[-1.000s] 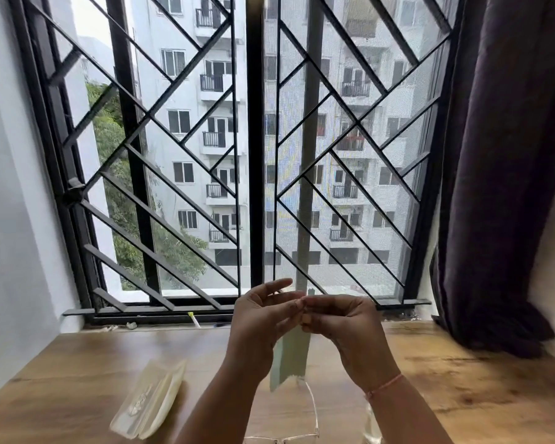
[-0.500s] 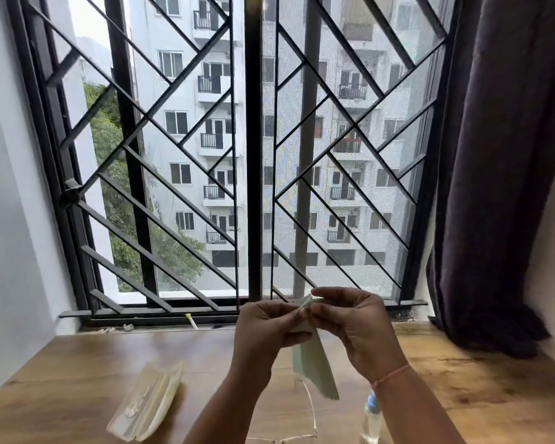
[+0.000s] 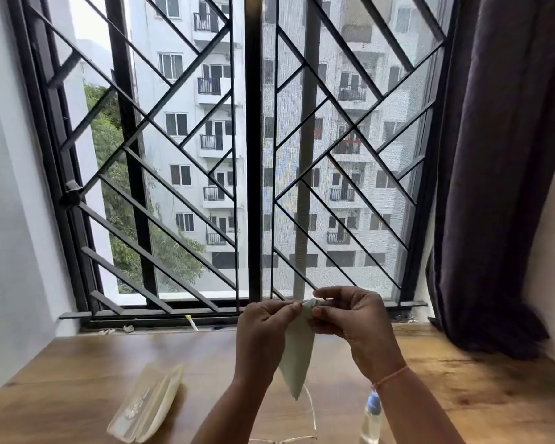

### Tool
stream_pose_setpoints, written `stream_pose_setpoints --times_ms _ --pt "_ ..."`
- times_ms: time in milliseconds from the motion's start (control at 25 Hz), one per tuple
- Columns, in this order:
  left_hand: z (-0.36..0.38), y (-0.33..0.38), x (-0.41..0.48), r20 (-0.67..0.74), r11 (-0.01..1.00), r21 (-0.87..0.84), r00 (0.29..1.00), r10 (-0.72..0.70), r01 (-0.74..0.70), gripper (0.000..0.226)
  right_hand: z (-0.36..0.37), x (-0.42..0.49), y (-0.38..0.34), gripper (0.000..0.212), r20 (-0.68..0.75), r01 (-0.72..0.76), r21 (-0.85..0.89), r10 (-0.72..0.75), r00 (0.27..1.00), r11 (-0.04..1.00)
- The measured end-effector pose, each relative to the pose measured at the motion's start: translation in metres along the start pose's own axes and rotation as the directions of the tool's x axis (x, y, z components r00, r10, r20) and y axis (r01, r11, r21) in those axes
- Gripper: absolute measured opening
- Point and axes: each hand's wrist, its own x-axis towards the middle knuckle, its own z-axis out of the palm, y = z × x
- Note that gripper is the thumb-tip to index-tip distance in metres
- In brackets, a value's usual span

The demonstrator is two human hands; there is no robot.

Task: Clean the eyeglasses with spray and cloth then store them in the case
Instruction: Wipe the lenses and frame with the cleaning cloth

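A pale green cleaning cloth [image 3: 297, 357] hangs between my two hands above the wooden table [image 3: 77, 373]. My left hand [image 3: 263, 328] pinches its top edge and my right hand [image 3: 350, 318] pinches the bunched top corner. The clear-framed eyeglasses [image 3: 311, 421] lie on the table below my wrists, mostly hidden at the bottom edge. A translucent glasses case [image 3: 148, 405] lies open to the left. A small clear spray bottle [image 3: 372, 418] with a blue top stands under my right forearm.
A barred window [image 3: 253, 155] fills the wall behind the table. A dark curtain [image 3: 494, 187] hangs at the right, its hem resting on the table's back right corner. Small bits and a yellow-tipped stick [image 3: 191, 322] lie on the sill.
The cloth has spread wider as my hands drew slightly apart. Both hands have risen a little, and the spray bottle has come into view.
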Motion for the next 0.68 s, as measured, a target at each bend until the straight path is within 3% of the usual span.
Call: stream_pose_setpoints --times_ms 120,200,320,440,480,520,600,680 --pt "-0.001 -0.006 0.002 -0.026 0.997 0.071 0.999 0.03 -0.028 0.016 -0.003 0.002 0.001 0.027 0.019 0.024 -0.047 -0.023 1.0 0.999" --pt "-0.004 -0.01 0.006 -0.062 0.986 0.159 0.996 0.066 -0.056 0.033 -0.007 0.003 0.002 0.029 0.03 0.035 -0.077 -0.033 0.999 0.996" --pt "-0.008 -0.012 0.015 -0.111 0.986 0.149 0.99 0.088 -0.071 0.035 -0.018 0.006 -0.001 0.028 0.079 0.052 -0.04 -0.049 0.996 0.998" --pt "-0.008 -0.002 0.028 -0.169 0.99 0.08 0.977 0.13 -0.118 0.031 -0.032 0.008 -0.006 0.018 0.153 0.054 0.129 -0.073 0.986 0.99" --pt "-0.008 0.004 0.033 -0.175 0.988 0.059 0.973 0.152 -0.143 0.028 -0.037 0.008 -0.009 0.022 0.2 0.062 0.185 -0.1 0.975 0.981" --pt "-0.008 0.012 0.038 -0.173 0.983 0.058 0.968 0.184 -0.176 0.025 -0.041 0.007 -0.011 0.039 0.244 0.066 0.22 -0.12 0.962 0.973" --pt "-0.009 0.032 0.044 -0.101 0.96 0.071 0.956 0.276 -0.27 0.019 -0.054 0.007 -0.011 0.058 0.292 0.014 0.39 -0.138 0.946 0.921" --pt "-0.005 0.054 0.046 0.062 0.924 0.063 0.925 0.374 -0.378 0.017 -0.055 0.001 -0.008 0.047 0.412 -0.051 0.589 -0.245 0.878 0.807"
